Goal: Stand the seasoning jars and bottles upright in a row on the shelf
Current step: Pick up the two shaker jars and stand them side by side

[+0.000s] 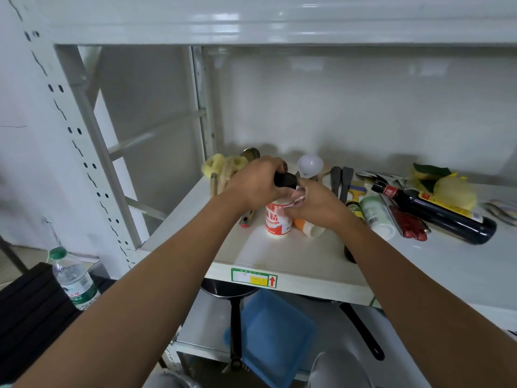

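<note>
White jar [278,219]: upright near the front left of the shelf [293,259]; red label; its top is covered by both hands.
Black part [285,180]: at the jar's top; whether it is the jar's cap or a separate item cannot be told.
Small dark bottle [354,210]: lying down, largely hidden under the right forearm.
Orange-and-white bottle [309,228]: lying just behind the jar, upper end hidden by the right hand.
Left hand [256,184]: fingers curled tightly round the black part, gripping it from above.
Right hand [317,204]: fingers bent, tips pinching at the jar's upper rim, just beside the black part.
Large dark bottle [436,211]: lying on its side at the right, red neck band pointing left.
White-and-green bottle [377,214]: lying between the small dark bottle and the large one.
Count, upright: one jar.
Count, lying: four bottles.
Grey utensils [341,180]: two, side by side behind the right hand.
Water bottle [74,278]: one, upright, outside the rack at lower left.
</note>
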